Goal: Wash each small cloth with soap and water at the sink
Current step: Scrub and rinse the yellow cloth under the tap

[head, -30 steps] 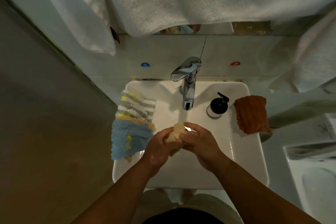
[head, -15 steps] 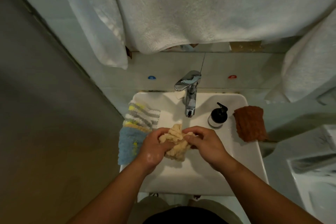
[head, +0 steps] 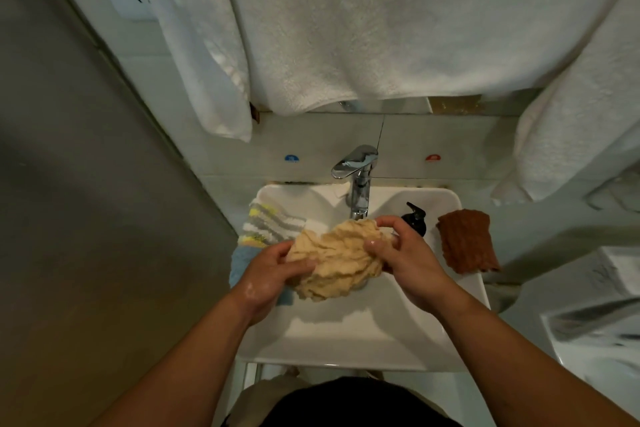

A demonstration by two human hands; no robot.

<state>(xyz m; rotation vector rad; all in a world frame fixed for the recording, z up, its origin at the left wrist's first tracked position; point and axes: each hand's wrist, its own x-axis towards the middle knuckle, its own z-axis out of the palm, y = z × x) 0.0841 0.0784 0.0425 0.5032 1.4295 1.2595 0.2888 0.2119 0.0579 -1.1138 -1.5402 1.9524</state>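
Observation:
A wet beige cloth [head: 337, 258] is spread between my hands over the white sink [head: 360, 333], just below the chrome tap [head: 358, 180]. My left hand [head: 272, 274] grips its left edge and my right hand [head: 403, 250] grips its right edge. On the sink's left rim lie a grey, yellow and white striped cloth [head: 273, 224] and a blue cloth [head: 242, 262], partly hidden by my left hand. A rust-brown cloth [head: 467, 239] lies on the right rim. A black soap pump [head: 415, 218] stands behind my right hand.
Large white towels [head: 346, 28] hang low over the back of the sink. A grey wall [head: 86, 218] runs close along the left. A white fixture [head: 595, 347] sits at the right edge. Blue and red dots mark the tiled wall behind the tap.
The beige cloth was a tight ball squeezed between both hands; now my hands have pulled apart and it is opened out wide. The view has tilted upward.

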